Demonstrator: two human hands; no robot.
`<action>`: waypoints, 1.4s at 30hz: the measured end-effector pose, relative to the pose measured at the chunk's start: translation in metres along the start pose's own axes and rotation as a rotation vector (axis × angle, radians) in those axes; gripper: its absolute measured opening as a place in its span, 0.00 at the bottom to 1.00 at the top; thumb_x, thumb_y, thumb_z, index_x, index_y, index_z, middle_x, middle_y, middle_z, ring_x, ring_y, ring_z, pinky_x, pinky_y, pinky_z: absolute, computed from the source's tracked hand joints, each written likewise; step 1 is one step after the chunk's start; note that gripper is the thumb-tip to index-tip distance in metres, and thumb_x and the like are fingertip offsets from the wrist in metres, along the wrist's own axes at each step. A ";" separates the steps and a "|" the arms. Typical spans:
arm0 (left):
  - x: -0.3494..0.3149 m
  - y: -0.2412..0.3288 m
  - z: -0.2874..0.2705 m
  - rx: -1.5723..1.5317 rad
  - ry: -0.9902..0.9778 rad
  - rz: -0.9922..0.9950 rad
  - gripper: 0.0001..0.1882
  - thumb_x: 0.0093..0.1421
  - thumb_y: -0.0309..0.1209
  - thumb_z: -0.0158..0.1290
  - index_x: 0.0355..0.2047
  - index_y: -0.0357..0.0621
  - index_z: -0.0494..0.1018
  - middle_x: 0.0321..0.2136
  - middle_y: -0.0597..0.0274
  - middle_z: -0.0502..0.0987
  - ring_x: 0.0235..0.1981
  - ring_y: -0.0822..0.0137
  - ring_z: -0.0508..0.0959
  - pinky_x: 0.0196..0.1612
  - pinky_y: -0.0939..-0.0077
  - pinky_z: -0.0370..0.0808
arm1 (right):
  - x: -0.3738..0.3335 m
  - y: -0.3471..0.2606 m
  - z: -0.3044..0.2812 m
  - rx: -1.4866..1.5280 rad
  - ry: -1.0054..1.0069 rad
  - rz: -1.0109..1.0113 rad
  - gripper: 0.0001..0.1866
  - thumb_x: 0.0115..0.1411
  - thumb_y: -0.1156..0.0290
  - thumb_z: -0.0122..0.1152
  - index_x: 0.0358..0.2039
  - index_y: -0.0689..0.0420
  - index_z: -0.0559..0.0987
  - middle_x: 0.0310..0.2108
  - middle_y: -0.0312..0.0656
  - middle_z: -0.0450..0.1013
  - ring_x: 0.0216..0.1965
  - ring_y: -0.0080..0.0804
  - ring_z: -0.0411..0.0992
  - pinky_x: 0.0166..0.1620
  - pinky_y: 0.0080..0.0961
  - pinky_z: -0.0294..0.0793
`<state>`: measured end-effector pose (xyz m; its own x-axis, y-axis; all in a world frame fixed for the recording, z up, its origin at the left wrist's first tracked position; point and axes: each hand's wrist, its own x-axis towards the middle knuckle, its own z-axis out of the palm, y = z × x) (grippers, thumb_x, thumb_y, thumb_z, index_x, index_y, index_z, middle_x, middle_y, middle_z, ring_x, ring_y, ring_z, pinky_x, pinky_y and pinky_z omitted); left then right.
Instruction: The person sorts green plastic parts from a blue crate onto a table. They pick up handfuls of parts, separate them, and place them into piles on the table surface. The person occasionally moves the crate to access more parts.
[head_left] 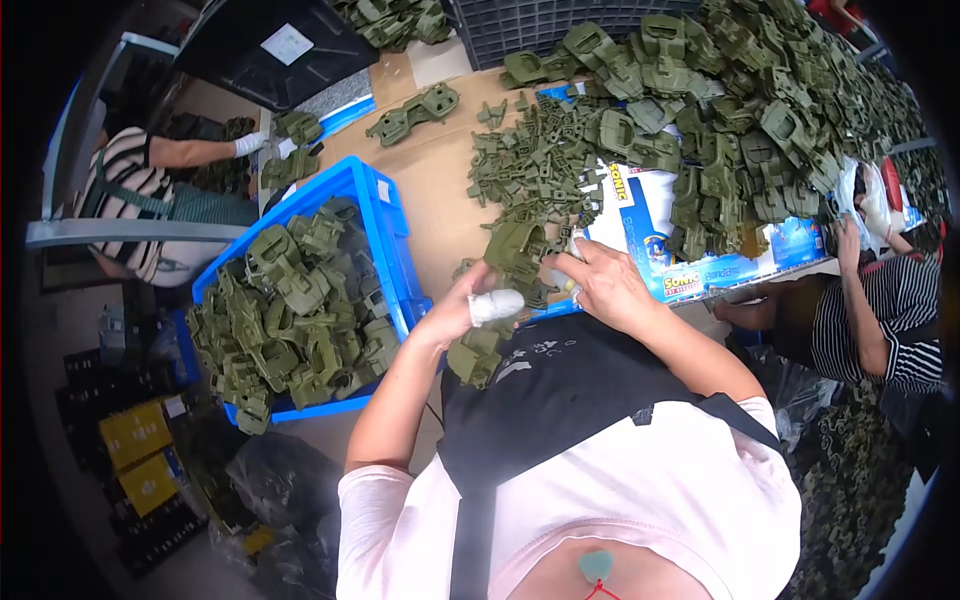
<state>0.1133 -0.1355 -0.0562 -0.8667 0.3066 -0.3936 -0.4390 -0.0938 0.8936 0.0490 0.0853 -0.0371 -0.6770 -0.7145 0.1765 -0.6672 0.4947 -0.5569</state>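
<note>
Left hand point(462, 308), one finger bandaged white, is clenched around an olive-green plastic holster part point(478, 352) at the near edge of the worktop point(430, 205); right hand point(600, 282) has its fingers pinched on another green part point(517, 248) just above; blue crate point(392, 235) of the same parts sits to the left; a big heap point(720, 110) spreads to the right.

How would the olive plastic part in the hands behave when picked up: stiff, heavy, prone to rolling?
The olive plastic part looks like rigid moulding, so probably stiff. The left hand and right hand grip it loosely, so likely light. Its blocky, angular shape makes rolling unlikely.
</note>
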 end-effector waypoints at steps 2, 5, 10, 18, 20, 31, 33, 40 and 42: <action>-0.001 -0.002 0.000 -0.024 0.019 -0.050 0.31 0.55 0.31 0.51 0.58 0.41 0.54 0.47 0.59 0.68 0.45 0.70 0.70 0.45 0.74 0.70 | 0.002 0.001 0.004 0.027 -0.033 0.018 0.24 0.37 0.84 0.54 0.39 0.54 0.74 0.26 0.45 0.67 0.29 0.45 0.70 0.32 0.36 0.72; -0.002 0.005 0.001 -0.061 -0.010 -0.104 0.30 0.55 0.27 0.49 0.57 0.41 0.54 0.44 0.58 0.70 0.39 0.71 0.73 0.39 0.76 0.73 | 0.004 0.007 0.013 0.108 -0.061 0.010 0.23 0.37 0.84 0.53 0.38 0.54 0.74 0.27 0.46 0.69 0.28 0.47 0.71 0.31 0.37 0.72; 0.008 0.003 -0.003 -0.079 -0.020 -0.132 0.32 0.50 0.25 0.57 0.55 0.42 0.58 0.41 0.57 0.72 0.39 0.68 0.74 0.35 0.73 0.75 | 0.008 0.015 0.014 0.118 -0.101 0.011 0.22 0.38 0.84 0.52 0.38 0.54 0.74 0.29 0.49 0.71 0.29 0.48 0.72 0.33 0.36 0.73; 0.013 -0.004 -0.006 0.189 -0.046 -0.131 0.32 0.47 0.23 0.59 0.53 0.42 0.59 0.42 0.60 0.73 0.41 0.69 0.74 0.45 0.74 0.70 | 0.000 0.039 0.054 0.245 -0.125 -0.037 0.24 0.38 0.86 0.50 0.41 0.57 0.72 0.33 0.46 0.71 0.33 0.47 0.72 0.37 0.33 0.72; 0.015 -0.002 -0.002 0.199 -0.031 -0.061 0.34 0.47 0.22 0.60 0.54 0.42 0.58 0.42 0.59 0.72 0.41 0.68 0.74 0.45 0.74 0.71 | 0.002 0.044 0.056 0.401 -0.107 -0.003 0.21 0.41 0.84 0.51 0.40 0.57 0.71 0.36 0.48 0.71 0.33 0.46 0.72 0.38 0.34 0.72; 0.046 -0.018 -0.029 -0.623 0.335 -0.022 0.23 0.57 0.48 0.48 0.44 0.44 0.68 0.36 0.53 0.75 0.28 0.61 0.78 0.28 0.68 0.78 | -0.001 0.242 0.160 -0.183 0.416 0.703 0.16 0.42 0.76 0.57 0.35 0.55 0.72 0.30 0.51 0.70 0.34 0.48 0.70 0.37 0.40 0.69; 0.039 -0.028 -0.021 -0.700 0.410 -0.074 0.25 0.56 0.49 0.48 0.43 0.42 0.68 0.35 0.53 0.75 0.27 0.60 0.78 0.29 0.67 0.78 | 0.001 0.231 0.146 -0.039 0.428 0.761 0.15 0.43 0.79 0.53 0.34 0.55 0.71 0.26 0.50 0.71 0.30 0.48 0.71 0.33 0.38 0.70; 0.031 -0.053 0.007 -0.768 0.254 -0.211 0.26 0.56 0.51 0.46 0.43 0.42 0.67 0.35 0.55 0.75 0.29 0.63 0.77 0.31 0.68 0.77 | -0.018 0.035 0.001 0.596 -0.158 0.097 0.11 0.49 0.75 0.60 0.36 0.55 0.76 0.32 0.41 0.74 0.36 0.35 0.73 0.40 0.27 0.71; 0.033 -0.049 0.017 -0.712 0.266 -0.275 0.25 0.56 0.50 0.48 0.43 0.43 0.66 0.35 0.56 0.75 0.29 0.64 0.77 0.30 0.68 0.77 | -0.022 0.009 -0.003 0.385 -0.345 -0.041 0.17 0.43 0.82 0.56 0.36 0.54 0.76 0.32 0.45 0.73 0.36 0.45 0.72 0.40 0.32 0.72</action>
<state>0.1102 -0.1042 -0.1097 -0.6935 0.1794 -0.6978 -0.6128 -0.6563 0.4403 0.0571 0.1066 -0.0437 -0.4681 -0.8829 -0.0372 -0.4847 0.2917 -0.8246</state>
